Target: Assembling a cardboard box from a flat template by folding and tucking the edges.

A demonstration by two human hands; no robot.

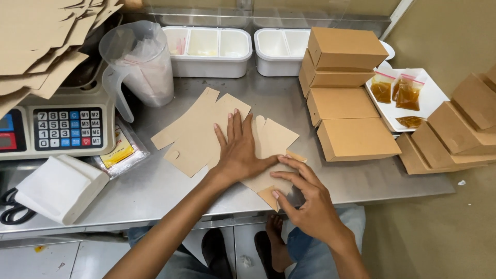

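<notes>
Left hand: the left hand lies flat, fingers spread and pointing away from the person, palm pressed down on the flat cardboard blank — pinning it, not gripping.
Right hand: the right hand is curled at the blank's near-right edge; thumb and fingertips pinch a small cardboard flap and tip it up. Closed on the flap, loosely.
Blank, where: on the steel table, about centre, just in front of the person. A second die-cut sheet seems to lie under or beside it — hard to tell where one ends, as the edges overlap.
Key relation: the blank's long axis runs diagonally, far-left to near-right. The left hand sits on its middle; the flap end points at the right hand, so the right hand is nearer the working edge, w/ the left as anchor. The two hands nearly touch at the left thumb.
Right of blank: folded brown boxes stacked & laid in a row, apart from the blank. Past them a white tray w/ small sauce packets.
Far side: two white divided bins against the back edge.
Left side: clear plastic jug, a weighing scale w/ keypad, a loose pile of cardboard sheets on top of it, a white folded stack near the front edge, black scissors at the far left.
Below: person's legs and bare foot under the table edge.
</notes>
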